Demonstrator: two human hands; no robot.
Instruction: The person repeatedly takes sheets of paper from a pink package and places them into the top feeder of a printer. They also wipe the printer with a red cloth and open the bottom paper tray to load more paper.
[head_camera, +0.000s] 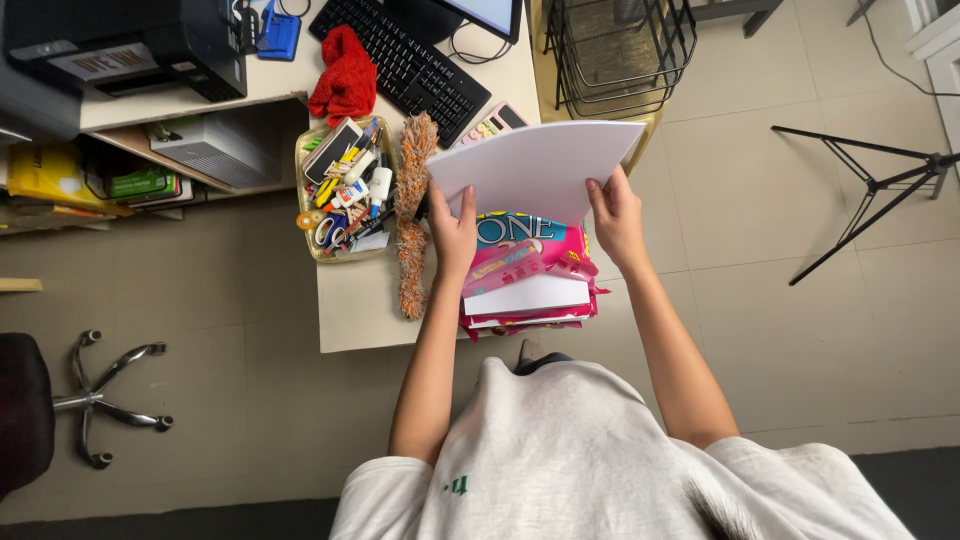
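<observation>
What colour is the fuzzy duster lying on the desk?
The duster is orange mixed with grey and white, seen in the head view beside the left hand.

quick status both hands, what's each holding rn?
Left hand: closed on the left edge of the white paper sheet.
Right hand: closed on the same sheet's right edge.

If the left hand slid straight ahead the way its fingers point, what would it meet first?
Probably the pastel calculator, just past the white paper sheets that the left hand holds; then the black keyboard. Heights are unclear, so it might pass above them.
</observation>
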